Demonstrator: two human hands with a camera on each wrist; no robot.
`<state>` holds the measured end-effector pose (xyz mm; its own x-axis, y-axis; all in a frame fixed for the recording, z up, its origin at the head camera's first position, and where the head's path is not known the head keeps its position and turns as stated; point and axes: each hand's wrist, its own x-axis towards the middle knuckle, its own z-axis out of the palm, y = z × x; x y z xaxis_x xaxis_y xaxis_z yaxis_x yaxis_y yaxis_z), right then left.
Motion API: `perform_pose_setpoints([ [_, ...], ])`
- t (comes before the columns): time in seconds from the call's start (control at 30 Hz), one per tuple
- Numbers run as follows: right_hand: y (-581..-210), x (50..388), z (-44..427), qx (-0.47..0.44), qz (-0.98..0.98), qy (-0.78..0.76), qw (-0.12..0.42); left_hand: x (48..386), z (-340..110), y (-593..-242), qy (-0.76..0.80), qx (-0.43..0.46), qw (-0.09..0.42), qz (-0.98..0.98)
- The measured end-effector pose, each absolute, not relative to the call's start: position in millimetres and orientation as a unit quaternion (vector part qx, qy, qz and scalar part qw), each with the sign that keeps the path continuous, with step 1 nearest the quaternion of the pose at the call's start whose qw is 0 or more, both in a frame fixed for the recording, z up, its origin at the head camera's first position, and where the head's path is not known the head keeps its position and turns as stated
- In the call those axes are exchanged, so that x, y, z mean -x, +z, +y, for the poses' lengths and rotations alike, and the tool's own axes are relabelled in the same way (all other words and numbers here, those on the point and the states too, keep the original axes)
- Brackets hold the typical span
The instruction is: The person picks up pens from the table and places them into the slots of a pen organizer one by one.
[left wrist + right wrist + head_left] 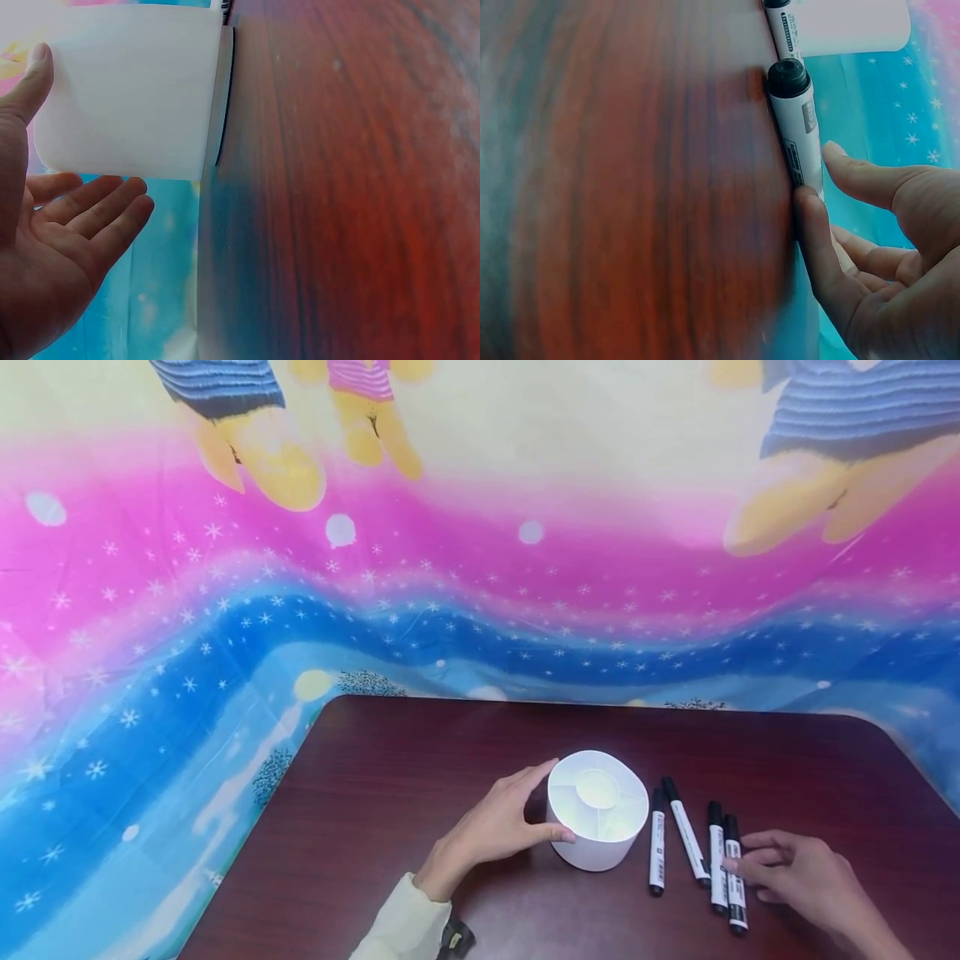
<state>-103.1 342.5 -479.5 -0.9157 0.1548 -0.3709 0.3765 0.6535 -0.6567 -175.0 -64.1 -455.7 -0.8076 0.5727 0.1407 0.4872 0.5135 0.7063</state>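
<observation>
A round white container (597, 853) with inner dividers stands upright on the table. My left hand (487, 831) holds its left side, thumb at the front rim and fingers towards the back; the left wrist view shows the container (127, 90) between thumb and fingers of that hand (71, 255). To the right lie several black-capped white markers, among them one near the container (657, 847) and a slanted one (687, 835). My right hand (810, 877) pinches the rightmost marker (737, 902) between thumb and finger; in the right wrist view the hand (892, 262) is beside a marker (795, 120).
The dark red-brown table (360, 777) reaches back to a colourful cloth backdrop (465, 552) with snowflakes and bear figures. A dark object (456, 937) shows beside the left sleeve (405, 922) at the bottom.
</observation>
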Motion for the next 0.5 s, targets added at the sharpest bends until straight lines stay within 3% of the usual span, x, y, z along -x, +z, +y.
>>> perform_pose_setpoints([
  [0.5,-484,104,356,-0.161,0.845,-0.480,0.170,175,-64,-455,0.390,-0.303,0.057,0.867],
])
